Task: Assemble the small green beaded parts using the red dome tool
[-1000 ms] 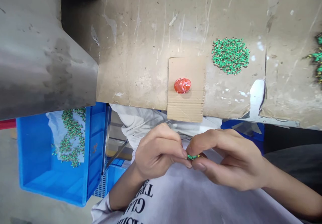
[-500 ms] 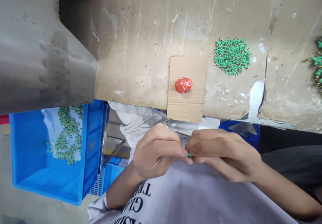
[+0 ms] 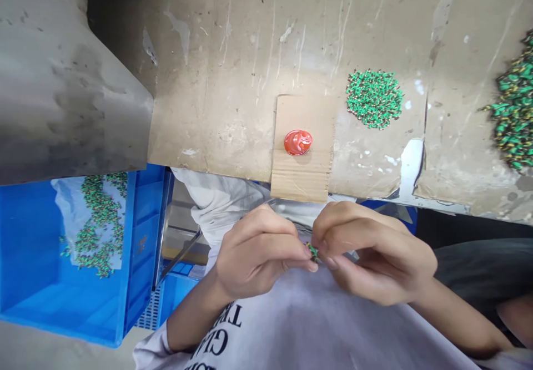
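Small green piece (image 3: 313, 253), lower centre of the frame, at the fingertips of the left hand (image 3: 259, 252) and just left of those of the right hand (image 3: 375, 253). The left hand is nearly closed, pinching the piece between thumb and fingers. The right hand is loosely curled, thumb and forefinger tips close together beside the piece; whether they grip it cannot be told. Dark capitals on the shirt (image 3: 320, 320), lower left, appear upside down, "TR" legible; an orange mark on the blue crate (image 3: 141, 264) is unreadable.

Scuffed worktable (image 3: 216, 109), cardboard piece (image 3: 300, 178) (edge overhanging), green pile (image 3: 374, 99), green-yellow pile (image 3: 516, 112)
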`<action>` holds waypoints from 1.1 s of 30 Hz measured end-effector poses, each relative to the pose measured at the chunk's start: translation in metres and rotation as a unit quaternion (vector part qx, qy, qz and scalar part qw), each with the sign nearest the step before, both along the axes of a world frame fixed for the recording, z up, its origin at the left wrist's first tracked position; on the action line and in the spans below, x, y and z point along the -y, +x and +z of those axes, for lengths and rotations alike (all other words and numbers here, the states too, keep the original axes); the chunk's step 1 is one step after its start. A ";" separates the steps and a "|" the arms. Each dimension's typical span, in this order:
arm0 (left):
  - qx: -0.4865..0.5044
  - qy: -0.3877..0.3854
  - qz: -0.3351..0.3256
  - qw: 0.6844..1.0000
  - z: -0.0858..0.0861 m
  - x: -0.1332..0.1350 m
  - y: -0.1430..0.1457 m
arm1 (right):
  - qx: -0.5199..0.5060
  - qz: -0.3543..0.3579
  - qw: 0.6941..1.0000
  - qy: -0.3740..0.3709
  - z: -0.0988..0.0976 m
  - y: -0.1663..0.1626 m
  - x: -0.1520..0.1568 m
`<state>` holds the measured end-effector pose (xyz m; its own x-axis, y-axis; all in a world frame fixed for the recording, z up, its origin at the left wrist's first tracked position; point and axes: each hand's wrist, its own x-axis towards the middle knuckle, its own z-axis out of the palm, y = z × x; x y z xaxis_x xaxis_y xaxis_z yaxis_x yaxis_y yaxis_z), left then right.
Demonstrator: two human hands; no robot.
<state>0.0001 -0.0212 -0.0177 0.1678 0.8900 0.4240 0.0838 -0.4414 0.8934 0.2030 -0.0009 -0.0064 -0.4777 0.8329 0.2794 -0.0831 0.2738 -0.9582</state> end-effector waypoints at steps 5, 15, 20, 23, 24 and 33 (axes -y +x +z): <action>-0.004 -0.002 -0.005 1.000 -0.001 0.000 0.001 | 0.011 0.014 1.000 -0.024 0.001 0.001 0.000; -0.009 -0.009 -0.038 0.999 -0.005 0.000 -0.001 | 0.040 0.036 0.999 -0.010 0.000 0.001 -0.002; 0.004 0.004 -0.029 1.000 -0.007 0.002 0.001 | 0.050 0.035 0.998 0.000 0.002 0.002 -0.002; 0.000 0.005 -0.039 0.999 -0.006 0.002 0.001 | 0.068 0.027 0.997 0.016 0.003 0.001 0.000; -0.001 0.006 -0.039 0.999 -0.005 0.001 0.001 | 0.071 0.022 0.997 0.025 0.003 0.001 0.000; -0.050 0.022 -0.017 0.998 0.000 0.005 -0.002 | 0.098 0.019 0.991 0.088 0.000 0.002 0.006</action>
